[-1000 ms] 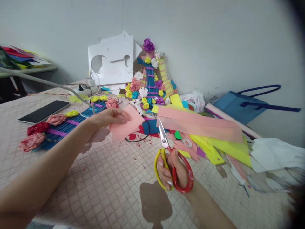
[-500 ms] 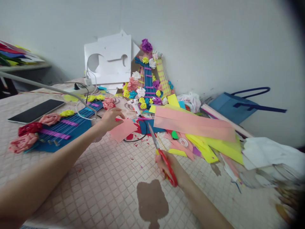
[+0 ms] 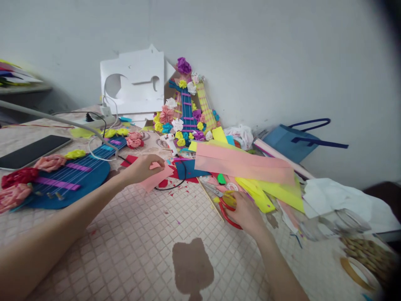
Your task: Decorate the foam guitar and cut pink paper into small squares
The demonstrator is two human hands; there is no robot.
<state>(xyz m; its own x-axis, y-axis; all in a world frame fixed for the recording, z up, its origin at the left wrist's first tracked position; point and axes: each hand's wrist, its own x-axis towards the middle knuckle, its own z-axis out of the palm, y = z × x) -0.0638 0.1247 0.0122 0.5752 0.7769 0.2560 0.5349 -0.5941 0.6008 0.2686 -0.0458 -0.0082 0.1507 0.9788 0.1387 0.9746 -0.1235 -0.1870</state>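
Note:
My left hand (image 3: 145, 169) reaches over the table with its fingers curled at a small piece of pink crepe paper (image 3: 153, 179), whose corners show beyond and below the fingers. The grip itself is partly hidden. My right hand (image 3: 247, 211) is at the red-handled scissors (image 3: 230, 215), fingers around the handles, with the blades pointing left toward the paper scraps. Beside the scissors lies a thin wooden stick (image 3: 209, 196). A long pink paper strip (image 3: 241, 163) lies beyond my right hand, over yellow paper (image 3: 282, 194).
A blue paper guitar (image 3: 75, 184) with paper flowers lies left, near a dark tablet (image 3: 34, 151) and a white cable (image 3: 62, 117). A glue gun (image 3: 170, 143) stands behind my left hand. Decorated guitars (image 3: 188, 108) lean on the wall. A tape roll (image 3: 359, 274) is at right.
My right hand has moved right with the scissors, whose blades have lowered toward the scraps. My left hand stays by the pink paper, its fingers more curled. The view has shifted slightly right.

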